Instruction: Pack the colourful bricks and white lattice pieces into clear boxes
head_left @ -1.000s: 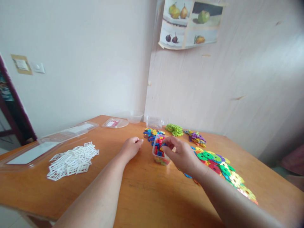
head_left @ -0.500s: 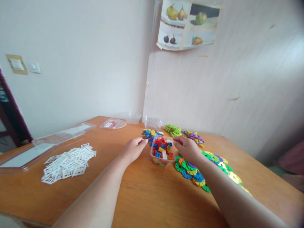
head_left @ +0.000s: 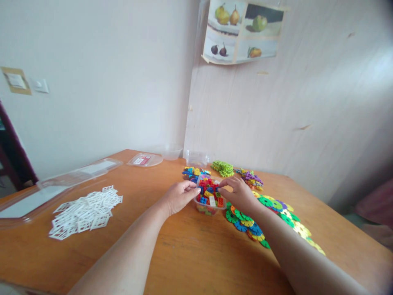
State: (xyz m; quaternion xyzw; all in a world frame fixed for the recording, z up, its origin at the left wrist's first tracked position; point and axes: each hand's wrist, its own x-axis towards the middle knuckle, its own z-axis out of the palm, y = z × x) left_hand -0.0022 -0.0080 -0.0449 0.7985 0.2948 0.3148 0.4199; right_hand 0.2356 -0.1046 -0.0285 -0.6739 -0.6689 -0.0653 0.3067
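A small clear tub (head_left: 209, 210) full of little red, blue and yellow bricks (head_left: 209, 192) stands on the wooden table (head_left: 190, 254). My left hand (head_left: 179, 197) has its fingers curled against the tub's left rim. From the other side, my right hand (head_left: 238, 193) pinches the right rim with thumb and fingertips. Whether a brick is between those fingers I cannot make out. Colourful flower-shaped discs (head_left: 245, 223) lie under and beside my right forearm.
White lattice pieces (head_left: 86, 211) lie in a heap at the left, beside a long clear tray (head_left: 61, 182). At the back are a labelled round lid (head_left: 144, 159), a clear bowl (head_left: 172, 152), a clear box (head_left: 196, 157), and green (head_left: 223, 167), purple (head_left: 251, 178) and blue (head_left: 192, 172) piles.
My right hand left the inside of the tub, swung right, then came back to its right rim. My left hand moved right from the table onto the left rim.
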